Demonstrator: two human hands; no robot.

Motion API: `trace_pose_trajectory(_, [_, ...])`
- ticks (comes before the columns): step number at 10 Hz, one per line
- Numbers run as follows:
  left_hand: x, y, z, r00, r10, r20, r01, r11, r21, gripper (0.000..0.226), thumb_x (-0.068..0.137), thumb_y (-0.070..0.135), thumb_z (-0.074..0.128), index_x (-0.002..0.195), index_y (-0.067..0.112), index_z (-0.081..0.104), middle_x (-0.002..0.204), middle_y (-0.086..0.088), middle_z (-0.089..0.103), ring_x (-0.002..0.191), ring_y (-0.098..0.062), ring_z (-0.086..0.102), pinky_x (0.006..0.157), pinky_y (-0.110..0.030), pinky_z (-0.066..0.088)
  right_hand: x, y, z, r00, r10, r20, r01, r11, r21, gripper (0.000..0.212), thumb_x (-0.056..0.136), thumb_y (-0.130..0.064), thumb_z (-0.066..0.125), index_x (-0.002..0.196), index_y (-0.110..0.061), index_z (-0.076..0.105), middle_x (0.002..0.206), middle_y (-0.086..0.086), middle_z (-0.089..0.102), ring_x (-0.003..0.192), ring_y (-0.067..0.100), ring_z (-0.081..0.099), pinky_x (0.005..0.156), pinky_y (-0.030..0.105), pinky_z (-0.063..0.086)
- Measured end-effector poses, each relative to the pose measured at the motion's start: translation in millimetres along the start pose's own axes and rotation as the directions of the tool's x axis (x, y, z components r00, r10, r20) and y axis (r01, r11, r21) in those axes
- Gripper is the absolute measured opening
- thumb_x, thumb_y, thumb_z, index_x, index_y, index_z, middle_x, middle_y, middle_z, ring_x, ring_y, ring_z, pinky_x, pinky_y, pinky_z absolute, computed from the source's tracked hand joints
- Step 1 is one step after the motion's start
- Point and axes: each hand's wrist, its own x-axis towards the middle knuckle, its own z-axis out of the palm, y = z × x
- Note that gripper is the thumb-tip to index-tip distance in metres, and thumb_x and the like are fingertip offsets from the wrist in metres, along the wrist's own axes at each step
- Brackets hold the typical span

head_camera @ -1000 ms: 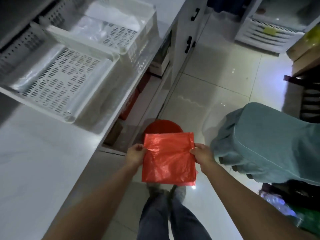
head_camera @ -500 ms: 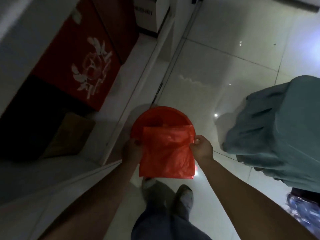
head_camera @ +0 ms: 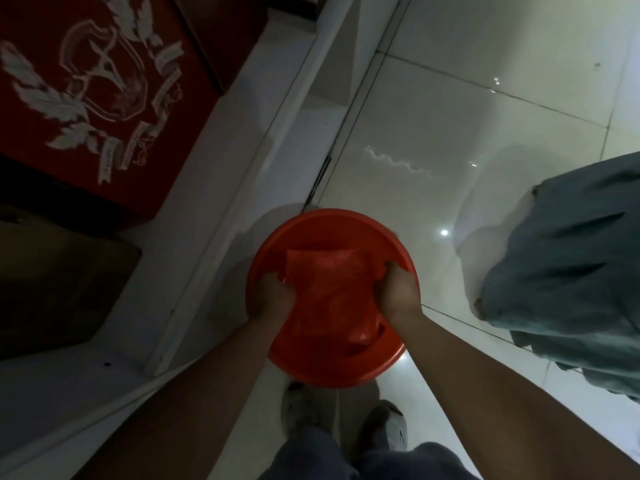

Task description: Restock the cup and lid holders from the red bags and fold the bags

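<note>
Red plastic, a folded bag (head_camera: 327, 296), sits pinched between the left hand (head_camera: 272, 296) and the right hand (head_camera: 398, 292), low inside a red basin (head_camera: 332, 368). Cabinet base (head_camera: 239, 188) crowds the basin's left rim; bare tiled floor (head_camera: 450, 116) opens beyond, grey-green cloth (head_camera: 568, 271) bounding the right.

Both bare forearms reach forward and down from bottom corners of view, converging toward centre. Left hand (head_camera: 272, 294) knuckles up, fingers curled closed, pinching left edge of folded red bag (head_camera: 329, 292). Right hand (head_camera: 398, 292) likewise back-up, fingers curled under, gripping bag's right edge. Hands level with each other, apart by bag's width. Wrists straight. Below, legs in dark trousers and two feet in pale shoes, side by side.
</note>
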Motion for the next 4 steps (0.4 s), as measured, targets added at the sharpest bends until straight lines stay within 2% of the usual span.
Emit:
trace_pose_trajectory(1, [-10.6, 4.8, -3.1, 1.000, 0.006, -0.006, -0.006, 1.000, -0.027, 0.025, 0.098, 0.020, 0.060, 0.112, 0.003, 0.072, 0.117, -0.019, 0.070, 0.112, -0.037, 0.064, 0.089, -0.037, 0.048, -9.0, -2.9, -7.0, 1.000, -0.015, 0.018, 0.016, 0.998, -0.063, 0.033, 0.096, -0.001, 0.048, 0.126, 0.000, 0.062, 0.120, 0.023, 0.068, 0.111, 0.042, 0.064, 0.098, 0.044, 0.051])
trace_pose_trajectory(2, [-29.2, 11.5, -16.6, 0.999, -0.040, 0.022, 0.041, 0.998, -0.055, 0.013, 0.097, 0.018, 0.061, 0.090, 0.012, 0.071, 0.094, -0.009, 0.069, 0.102, -0.033, 0.063, 0.076, -0.028, 0.037, -24.0, -10.1, -23.5, 1.000, -0.010, 0.021, 0.012, 0.998, -0.068, 0.029, 0.097, -0.003, 0.051, 0.122, 0.000, 0.065, 0.120, 0.022, 0.068, 0.112, 0.041, 0.063, 0.096, 0.038, 0.049])
trace_pose_trajectory(3, [-51.5, 18.8, -35.4, 0.999, -0.032, 0.040, 0.034, 0.998, -0.044, 0.035, 0.096, 0.019, 0.058, 0.064, 0.028, 0.047, 0.075, 0.004, 0.056, 0.084, -0.023, 0.052, 0.071, -0.028, 0.034, -44.5, -21.2, -44.5, 1.000, 0.002, 0.024, -0.001, 0.999, -0.044, 0.029, 0.096, -0.005, 0.052, 0.121, -0.001, 0.066, 0.121, 0.022, 0.068, 0.113, 0.042, 0.062, 0.096, 0.038, 0.050])
trace_pose_trajectory(4, [-78.0, 32.9, -56.6, 0.994, -0.025, 0.103, 0.026, 1.000, -0.010, 0.017, 0.098, 0.024, 0.056, 0.086, 0.023, 0.068, 0.107, -0.009, 0.069, 0.094, -0.027, 0.060, 0.076, -0.027, 0.037, -65.6, -34.8, -70.8, 0.999, 0.027, 0.034, -0.026, 0.999, -0.025, 0.026, 0.094, -0.009, 0.054, 0.115, -0.002, 0.068, 0.114, 0.022, 0.069, 0.109, 0.042, 0.063, 0.093, 0.039, 0.052])
